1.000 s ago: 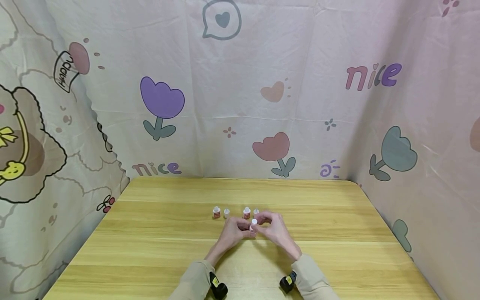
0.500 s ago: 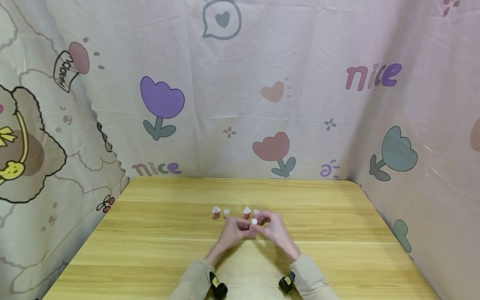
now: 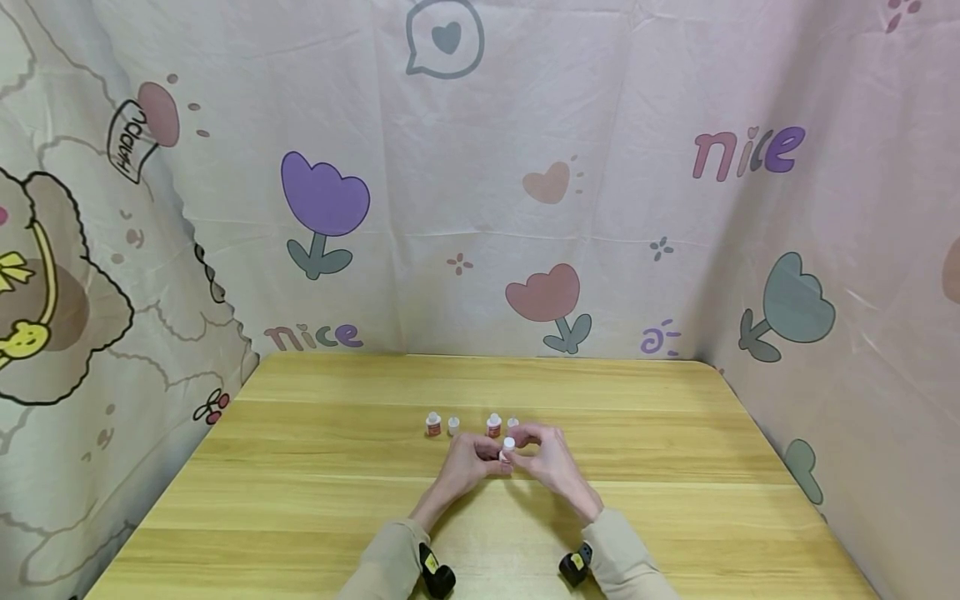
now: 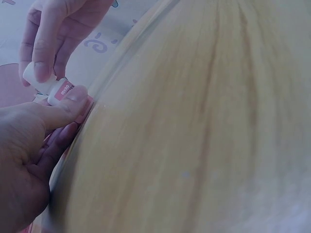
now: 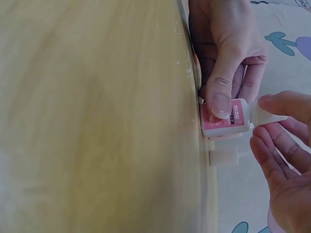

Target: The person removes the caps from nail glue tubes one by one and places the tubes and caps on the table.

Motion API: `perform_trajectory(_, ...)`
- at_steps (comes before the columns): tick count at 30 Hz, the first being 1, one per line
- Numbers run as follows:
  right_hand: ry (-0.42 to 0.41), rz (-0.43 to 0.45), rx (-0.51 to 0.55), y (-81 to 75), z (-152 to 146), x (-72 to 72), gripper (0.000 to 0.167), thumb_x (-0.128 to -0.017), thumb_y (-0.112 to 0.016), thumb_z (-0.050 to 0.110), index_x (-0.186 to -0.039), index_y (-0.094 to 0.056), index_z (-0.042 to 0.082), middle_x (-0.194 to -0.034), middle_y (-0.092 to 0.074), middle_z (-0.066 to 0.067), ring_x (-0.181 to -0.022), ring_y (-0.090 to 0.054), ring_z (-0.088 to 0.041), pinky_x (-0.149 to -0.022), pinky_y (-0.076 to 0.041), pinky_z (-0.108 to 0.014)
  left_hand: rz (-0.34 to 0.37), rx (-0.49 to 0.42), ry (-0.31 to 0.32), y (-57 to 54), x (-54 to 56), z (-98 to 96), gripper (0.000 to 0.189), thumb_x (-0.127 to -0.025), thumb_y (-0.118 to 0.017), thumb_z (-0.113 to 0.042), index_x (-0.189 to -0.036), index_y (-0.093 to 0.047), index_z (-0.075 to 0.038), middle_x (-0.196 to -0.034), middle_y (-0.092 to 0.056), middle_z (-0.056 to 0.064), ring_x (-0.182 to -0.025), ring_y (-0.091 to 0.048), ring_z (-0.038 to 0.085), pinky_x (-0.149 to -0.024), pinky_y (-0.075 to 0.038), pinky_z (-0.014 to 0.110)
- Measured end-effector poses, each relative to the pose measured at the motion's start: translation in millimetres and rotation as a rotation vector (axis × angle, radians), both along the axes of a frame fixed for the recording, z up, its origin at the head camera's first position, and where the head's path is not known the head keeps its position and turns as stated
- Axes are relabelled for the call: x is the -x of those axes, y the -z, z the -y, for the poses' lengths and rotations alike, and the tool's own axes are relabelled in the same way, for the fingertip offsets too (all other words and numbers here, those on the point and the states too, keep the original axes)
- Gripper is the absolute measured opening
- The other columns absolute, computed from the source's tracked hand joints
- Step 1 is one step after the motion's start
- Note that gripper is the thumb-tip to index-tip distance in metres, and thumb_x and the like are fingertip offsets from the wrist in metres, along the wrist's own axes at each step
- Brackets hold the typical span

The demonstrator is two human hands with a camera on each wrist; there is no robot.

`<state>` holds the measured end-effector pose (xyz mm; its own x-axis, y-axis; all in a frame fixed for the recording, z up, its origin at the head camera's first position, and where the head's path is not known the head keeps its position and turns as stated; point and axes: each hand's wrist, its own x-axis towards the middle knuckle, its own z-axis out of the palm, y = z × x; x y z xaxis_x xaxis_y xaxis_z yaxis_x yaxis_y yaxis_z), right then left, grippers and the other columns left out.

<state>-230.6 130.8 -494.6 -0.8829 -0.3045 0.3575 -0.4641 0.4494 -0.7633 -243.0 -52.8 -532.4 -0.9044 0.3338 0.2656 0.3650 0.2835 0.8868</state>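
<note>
In the head view, my left hand (image 3: 467, 465) and right hand (image 3: 551, 460) meet around a small glue bottle (image 5: 238, 125) with a pink label. My left thumb and fingers grip the bottle's body low over the wooden table. With thumb and fingertips, my right hand pinches the white cap (image 5: 266, 116) at the bottle's neck. The left wrist view shows the same white cap (image 4: 39, 77) under the right fingers, close against the bottle (image 4: 60, 91). How far the cap sits on the neck, I cannot tell.
Behind the hands on the table (image 3: 337, 492) stand two more pink-labelled bottles, one left (image 3: 433, 425) and one centre (image 3: 493, 426). Beside each is a small white piece, one left (image 3: 453, 426) and one right (image 3: 513, 423). A printed cloth (image 3: 480, 250) hangs at the table's back.
</note>
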Motion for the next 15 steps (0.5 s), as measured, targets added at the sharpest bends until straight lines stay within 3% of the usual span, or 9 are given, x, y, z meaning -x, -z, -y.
perform_trajectory(7,0.053,0.047,0.026,0.7,1.4,1.6,0.023,-0.076,-0.086,0.009,-0.094,-0.073,0.007,-0.088,-0.075,-0.005,-0.081,-0.067,-0.014,-0.08,-0.06,-0.033,-0.006,-0.007,-0.002,0.4,-0.2,-0.7,0.02,-0.076,-0.086,-0.008,-0.094,-0.08,-0.004,-0.087,-0.079,0.013,-0.075,-0.075,0.014,-0.07,-0.059,0.019)
perform_trajectory(15,0.042,-0.002,0.039,1.7,1.1,1.9,0.016,-0.077,-0.085,0.006,-0.088,-0.073,0.008,-0.083,-0.075,-0.006,-0.072,-0.064,-0.003,-0.073,-0.059,-0.027,0.004,-0.008,-0.004,0.4,-0.2,-0.9,0.019,-0.076,-0.086,-0.007,-0.094,-0.08,-0.005,-0.085,-0.079,0.013,-0.073,-0.074,0.013,-0.068,-0.058,0.018)
